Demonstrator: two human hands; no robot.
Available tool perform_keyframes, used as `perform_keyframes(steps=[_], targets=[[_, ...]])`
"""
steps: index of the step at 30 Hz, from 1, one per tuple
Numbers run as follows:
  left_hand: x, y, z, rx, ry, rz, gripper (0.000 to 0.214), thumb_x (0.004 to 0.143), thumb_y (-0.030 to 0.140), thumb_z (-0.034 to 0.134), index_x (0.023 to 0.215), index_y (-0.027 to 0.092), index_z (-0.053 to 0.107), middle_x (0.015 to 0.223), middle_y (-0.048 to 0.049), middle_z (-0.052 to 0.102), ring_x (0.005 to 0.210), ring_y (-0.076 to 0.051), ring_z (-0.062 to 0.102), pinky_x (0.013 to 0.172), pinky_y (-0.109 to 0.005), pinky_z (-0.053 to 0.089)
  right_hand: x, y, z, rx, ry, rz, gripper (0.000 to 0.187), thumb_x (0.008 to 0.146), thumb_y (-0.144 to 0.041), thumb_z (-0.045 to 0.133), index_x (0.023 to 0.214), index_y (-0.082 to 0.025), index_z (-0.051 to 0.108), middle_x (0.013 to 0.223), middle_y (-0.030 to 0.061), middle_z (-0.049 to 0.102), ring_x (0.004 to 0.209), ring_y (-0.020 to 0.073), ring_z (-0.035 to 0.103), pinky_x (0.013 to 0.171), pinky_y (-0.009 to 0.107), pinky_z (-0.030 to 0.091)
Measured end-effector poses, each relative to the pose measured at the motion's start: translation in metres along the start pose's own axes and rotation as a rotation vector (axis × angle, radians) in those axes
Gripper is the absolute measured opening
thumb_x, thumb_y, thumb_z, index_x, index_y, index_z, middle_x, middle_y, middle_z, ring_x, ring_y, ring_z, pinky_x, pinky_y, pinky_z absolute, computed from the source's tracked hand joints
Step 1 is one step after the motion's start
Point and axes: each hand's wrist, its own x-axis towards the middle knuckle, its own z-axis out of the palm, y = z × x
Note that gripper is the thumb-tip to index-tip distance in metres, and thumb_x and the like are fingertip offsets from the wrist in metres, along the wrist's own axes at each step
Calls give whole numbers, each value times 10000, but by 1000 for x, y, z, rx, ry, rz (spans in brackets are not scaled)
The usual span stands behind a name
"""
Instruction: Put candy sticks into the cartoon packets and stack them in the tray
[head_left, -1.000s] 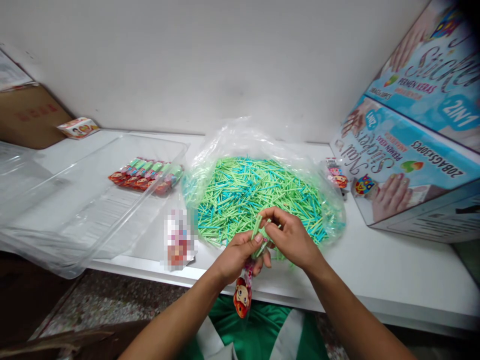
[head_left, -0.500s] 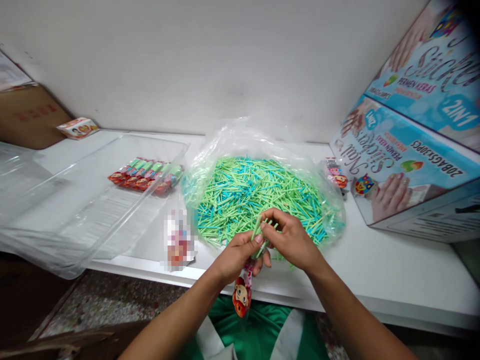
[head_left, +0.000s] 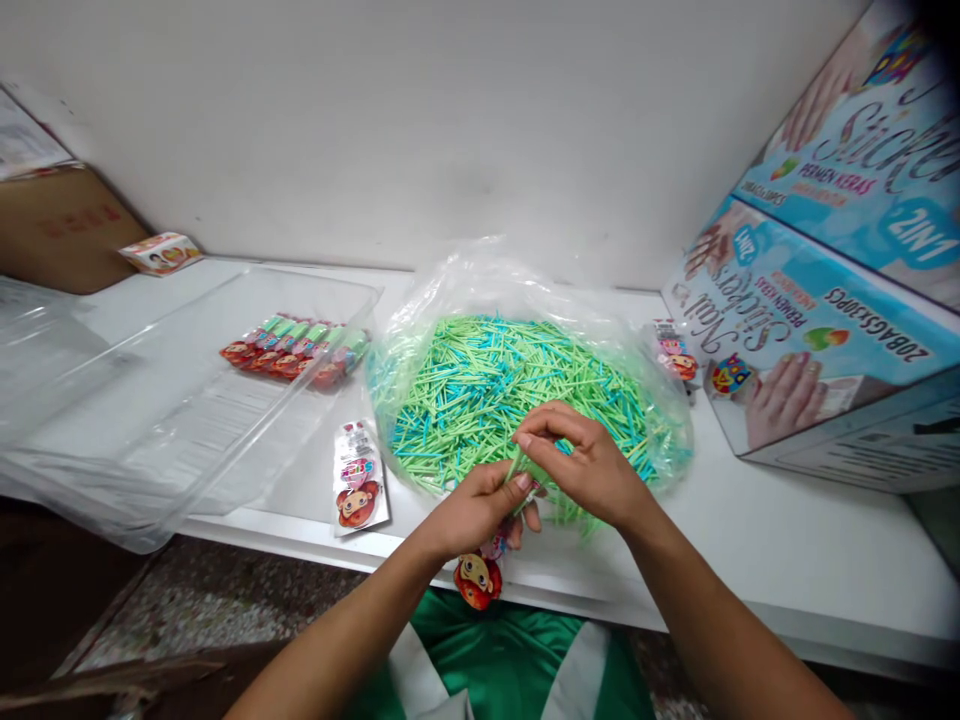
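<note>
My left hand [head_left: 484, 505] is closed round a small plastic packet [head_left: 478, 580] printed with a red-haired cartoon character, whose printed end hangs below my fingers. Thin green sticks [head_left: 514, 466] rise from the packet's upper end, between my hands. My right hand [head_left: 581, 462] pinches at the tops of these sticks with thumb and fingertips; how many it holds is hidden. Just behind both hands lies a clear plastic bag [head_left: 495, 262], spread open, with a heap of green and blue sticks [head_left: 502, 385] in it.
At left a clear plastic tray [head_left: 225, 440] holds a row of filled packets [head_left: 292, 350]. A flat printed packet [head_left: 360, 480] lies near the table's [head_left: 795, 540] front edge. Another packet [head_left: 675, 350] lies beside the stacked blue boxes [head_left: 817, 330]. A cardboard box [head_left: 67, 230] stands far left.
The packet in my left hand has tilted, its printed end shifting slightly up and left. My right hand's fingers have drawn together over the stick tops, where several sticks fanned out before.
</note>
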Motion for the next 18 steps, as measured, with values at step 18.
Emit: perform_keyframes(steps=[18], targets=[[-7, 20, -15, 108, 379, 264, 351, 879, 459, 466, 958, 145, 602, 911, -56, 643, 828, -160, 599, 743, -272, 463, -9, -4, 4, 41, -93, 119, 154, 864, -352, 533, 858, -213, 600, 621, -28, 539, 545, 113, 465, 517, 241, 365]])
